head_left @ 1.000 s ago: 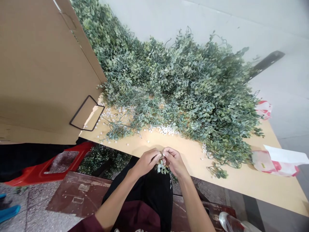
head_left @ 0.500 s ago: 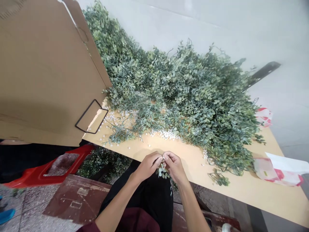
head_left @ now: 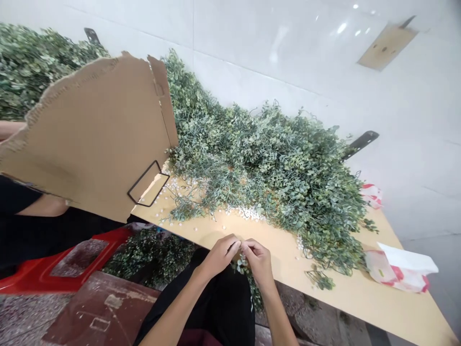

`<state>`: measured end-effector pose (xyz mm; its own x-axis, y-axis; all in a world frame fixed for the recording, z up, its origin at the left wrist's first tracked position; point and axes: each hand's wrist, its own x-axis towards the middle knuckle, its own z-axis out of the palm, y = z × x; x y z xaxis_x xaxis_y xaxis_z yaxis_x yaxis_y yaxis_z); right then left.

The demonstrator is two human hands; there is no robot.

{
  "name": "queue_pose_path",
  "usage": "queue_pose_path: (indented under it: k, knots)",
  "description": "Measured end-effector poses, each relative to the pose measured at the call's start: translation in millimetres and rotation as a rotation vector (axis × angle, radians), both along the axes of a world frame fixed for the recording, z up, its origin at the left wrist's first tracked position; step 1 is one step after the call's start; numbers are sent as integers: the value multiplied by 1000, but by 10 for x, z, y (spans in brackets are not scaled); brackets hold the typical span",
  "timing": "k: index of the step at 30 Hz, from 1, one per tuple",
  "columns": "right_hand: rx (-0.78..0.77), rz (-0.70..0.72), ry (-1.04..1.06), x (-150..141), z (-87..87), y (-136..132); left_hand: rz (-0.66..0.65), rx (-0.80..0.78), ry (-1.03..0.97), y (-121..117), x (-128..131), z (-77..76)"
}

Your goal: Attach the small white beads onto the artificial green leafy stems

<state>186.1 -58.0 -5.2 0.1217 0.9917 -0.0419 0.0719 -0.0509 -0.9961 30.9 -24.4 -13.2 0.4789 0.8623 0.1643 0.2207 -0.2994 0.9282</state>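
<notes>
At the table's near edge, my left hand (head_left: 222, 254) and my right hand (head_left: 258, 261) meet fingertip to fingertip. Both are pinched on a small artificial leaf sprig (head_left: 242, 263), whose pale green leaves hang below my fingers; its upper end is hidden between them. Just beyond, small white beads (head_left: 250, 213) lie scattered on the tabletop (head_left: 284, 254). A big heap of artificial greenery (head_left: 273, 154) spreads behind them. One loose sprig (head_left: 320, 278) lies to the right of my right hand.
A cardboard panel (head_left: 97, 129) with a black wire frame (head_left: 148, 185) stands at the left. Beyond it another person's arm (head_left: 45, 205) shows. A tissue packet (head_left: 399, 271) lies at the right. Below left are a red stool (head_left: 72, 269) and more greenery (head_left: 154, 254).
The view has tilted up and swung left, bringing the cardboard's torn top and another person's arm into sight. My hands stay pinched together on the sprig, which shows less below my fingers.
</notes>
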Motion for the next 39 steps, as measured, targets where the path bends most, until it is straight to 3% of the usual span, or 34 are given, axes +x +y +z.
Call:
queue_pose_path:
  k: [4,8,11,16,19,23,26,33,39]
  knots:
    - [92,150,-258,170,139,111,47,-8,-57,-44,57,-20]
    - [142,-46,-513,376,221,370,276,-90,-190,-100,169,-4]
    - [113,-87,-725,454,198,562,433,-147,-293,-117,209,20]
    - [46,-67,-912,459,156,733,418,-184,-168,-62,193,39]
    - [36,-71,-761,480,175,699,369,-108,-75,9,196,63]
    - [10,33,-323,502,219,502,261,-29,52,98,242,98]
    - [-14,82,-114,466,219,337,244,8,142,117,304,80]
    - [46,-15,-5,330,70,266,209,181,261,6,357,-32]
    - [44,-38,-2,317,33,282,190,200,154,14,284,-2]
